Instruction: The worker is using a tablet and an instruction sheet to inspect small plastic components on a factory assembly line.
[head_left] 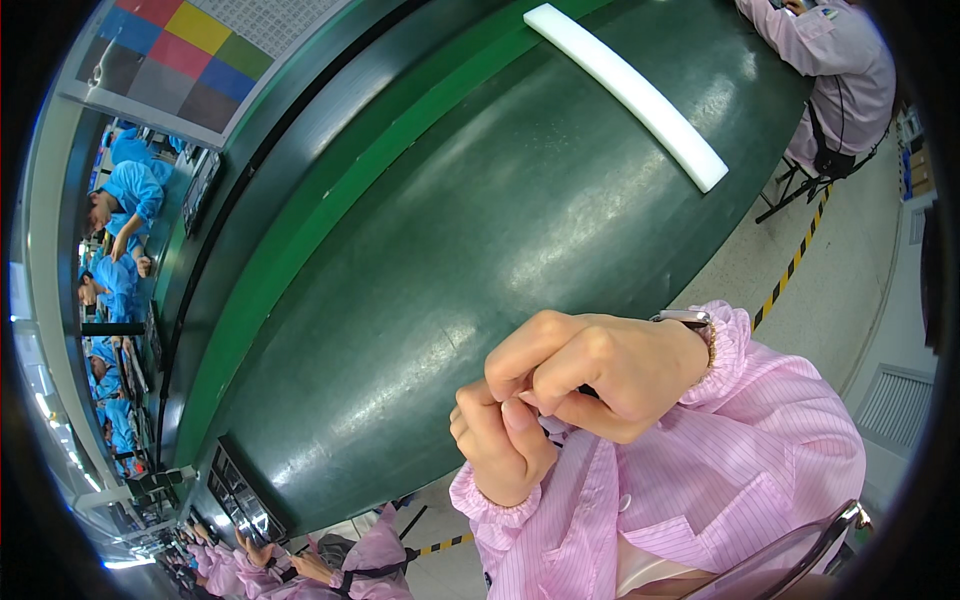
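My left hand [503,445] and my right hand [612,372] meet in front of my chest, beyond the edge of the green table [430,260]. Both have their fingers curled, and the fingertips press together where the hands touch. Whatever they pinch, if anything, is hidden or too small to name. A silver wristwatch [684,318] sits on my right wrist, beside the gathered cuff of a pink striped sleeve [770,390]. Away from both hands, a long white bar [635,98] lies on the tabletop.
A dark tray [245,490] stands at the table's lower left end. Along the far side run a raised ledge and a colour chart board [190,55]. Someone in pink [835,70] sits at upper right; several people in blue and pink work on the left.
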